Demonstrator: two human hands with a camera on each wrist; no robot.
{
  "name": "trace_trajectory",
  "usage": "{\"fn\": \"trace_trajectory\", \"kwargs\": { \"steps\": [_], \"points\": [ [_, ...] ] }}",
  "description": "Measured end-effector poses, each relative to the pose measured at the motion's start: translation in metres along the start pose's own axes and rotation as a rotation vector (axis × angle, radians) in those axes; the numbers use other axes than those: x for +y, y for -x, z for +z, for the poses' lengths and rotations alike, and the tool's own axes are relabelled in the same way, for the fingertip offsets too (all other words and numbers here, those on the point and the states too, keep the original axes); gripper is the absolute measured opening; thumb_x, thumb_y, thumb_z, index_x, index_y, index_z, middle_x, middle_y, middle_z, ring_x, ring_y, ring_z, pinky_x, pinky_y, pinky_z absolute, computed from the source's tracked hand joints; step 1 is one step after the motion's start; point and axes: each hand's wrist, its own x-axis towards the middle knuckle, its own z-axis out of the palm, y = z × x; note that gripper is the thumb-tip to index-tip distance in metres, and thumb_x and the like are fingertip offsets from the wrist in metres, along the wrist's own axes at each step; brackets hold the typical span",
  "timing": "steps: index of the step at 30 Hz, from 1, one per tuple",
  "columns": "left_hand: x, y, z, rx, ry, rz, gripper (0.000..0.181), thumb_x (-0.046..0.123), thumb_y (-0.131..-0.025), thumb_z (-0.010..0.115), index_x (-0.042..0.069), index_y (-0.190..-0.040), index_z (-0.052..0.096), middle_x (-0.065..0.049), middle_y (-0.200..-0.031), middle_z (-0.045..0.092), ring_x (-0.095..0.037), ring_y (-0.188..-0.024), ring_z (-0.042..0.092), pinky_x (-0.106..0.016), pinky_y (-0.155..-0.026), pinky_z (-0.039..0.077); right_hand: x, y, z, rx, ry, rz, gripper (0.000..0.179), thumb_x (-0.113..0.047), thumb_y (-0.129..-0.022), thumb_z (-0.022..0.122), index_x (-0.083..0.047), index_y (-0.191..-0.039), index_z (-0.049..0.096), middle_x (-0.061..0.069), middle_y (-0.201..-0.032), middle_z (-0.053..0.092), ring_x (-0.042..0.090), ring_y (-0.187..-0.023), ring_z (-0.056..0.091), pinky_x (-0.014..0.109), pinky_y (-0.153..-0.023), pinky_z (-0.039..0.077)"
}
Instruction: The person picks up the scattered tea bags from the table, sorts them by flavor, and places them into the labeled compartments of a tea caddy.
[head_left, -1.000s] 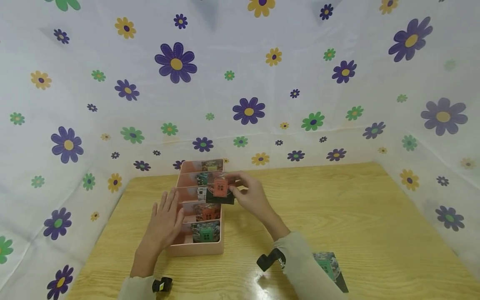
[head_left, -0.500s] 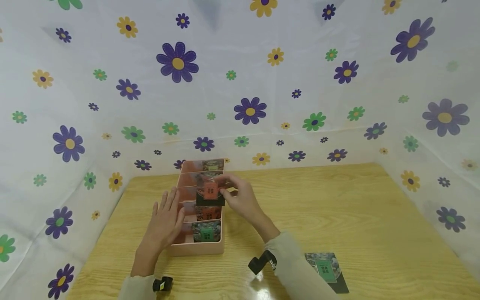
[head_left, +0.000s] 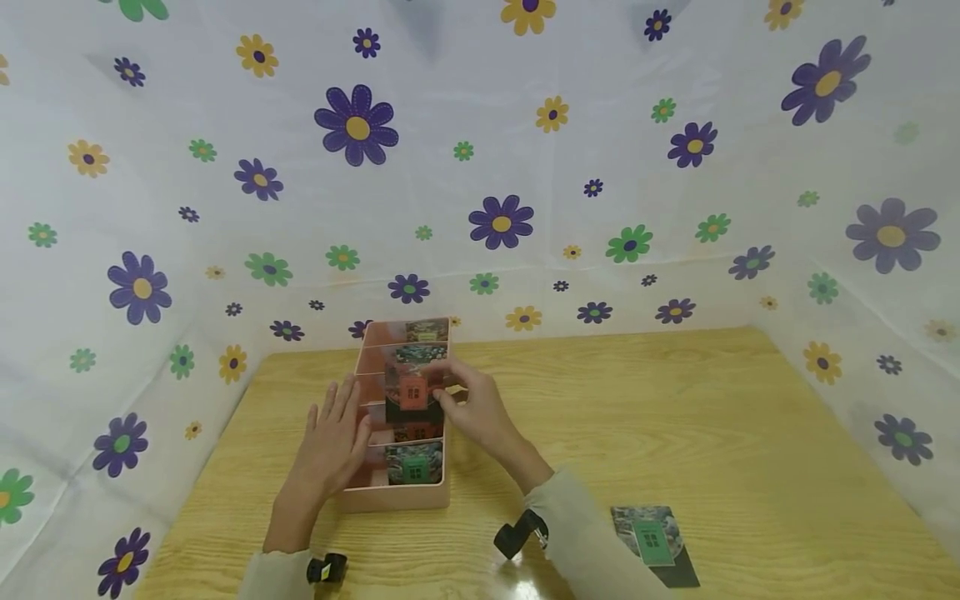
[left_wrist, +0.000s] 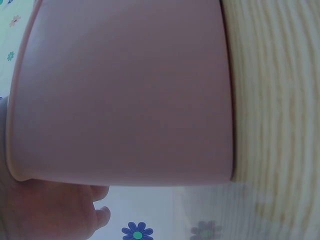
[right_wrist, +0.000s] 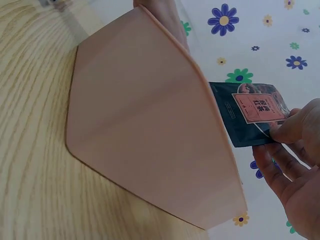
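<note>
My right hand [head_left: 476, 417] pinches a dark tea sachet [head_left: 412, 395] with a coral label by its right edge, thumb against fingers. The sachet is over the middle of a pink divided box [head_left: 393, 498]; in the right wrist view the sachet [right_wrist: 254, 111] shows above the box's rim. My left hand [head_left: 318, 450] rests along the box's left side with fingers stretched out. In the left wrist view, the box's pink wall [left_wrist: 125, 95] hides part of that hand. Other sachets stand in the box: a green-labelled one [head_left: 415, 467] in the nearest compartment, a yellowish-labelled one [head_left: 427, 332] in the farthest.
A loose green-labelled sachet [head_left: 654, 540] lies on the wooden table [head_left: 637, 417] to the right of my right forearm. White cloth with flower prints [head_left: 600, 150] stands round the back and sides of the table.
My right hand has carried the coral-labelled sachet left and slightly toward me over the box's middle compartments. The left hand keeps its place on the box.
</note>
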Motion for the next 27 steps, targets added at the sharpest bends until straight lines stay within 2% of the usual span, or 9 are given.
{"fn": "trace_trajectory", "kwargs": {
  "steps": [7,15,21,27],
  "points": [
    [0.000,0.001,0.000,-0.008,0.004,-0.006,0.062,0.026,-0.111,0.037,-0.005,-0.161,0.019,-0.021,-0.170,0.012,-0.044,-0.155,0.007,-0.068,-0.120,0.008,0.001,0.006,0.003,-0.019,0.066,-0.015,0.036,0.012,-0.093,0.065,-0.010,-0.122,0.070,0.006,-0.119,0.072,0.022,-0.099,0.071,0.031,-0.074,0.061],
    [-0.003,0.000,0.002,0.002,0.005,-0.003,0.063,0.027,-0.110,0.037,-0.005,-0.161,0.019,-0.021,-0.169,0.013,-0.044,-0.155,0.009,-0.069,-0.119,0.009,0.002,0.010,0.003,-0.075,0.087,-0.008,0.033,0.010,-0.094,0.065,-0.008,-0.121,0.071,0.005,-0.114,0.073,0.019,-0.099,0.071,0.034,-0.076,0.061],
    [-0.003,-0.001,0.003,0.035,0.016,0.003,0.064,0.026,-0.109,0.040,-0.006,-0.160,0.022,-0.023,-0.168,0.017,-0.047,-0.153,0.013,-0.071,-0.118,0.011,0.006,0.010,0.002,-0.099,0.108,-0.031,0.033,0.010,-0.094,0.065,-0.009,-0.120,0.071,0.004,-0.112,0.074,0.018,-0.099,0.071,0.033,-0.076,0.061],
    [-0.003,0.000,0.002,-0.004,0.006,-0.016,0.065,0.026,-0.110,0.040,-0.005,-0.162,0.017,-0.021,-0.170,0.012,-0.045,-0.154,0.010,-0.069,-0.119,0.007,0.009,0.013,0.000,-0.109,0.125,-0.014,0.033,0.011,-0.095,0.064,-0.010,-0.120,0.070,0.004,-0.111,0.074,0.018,-0.100,0.070,0.036,-0.077,0.061]
  ]
}}
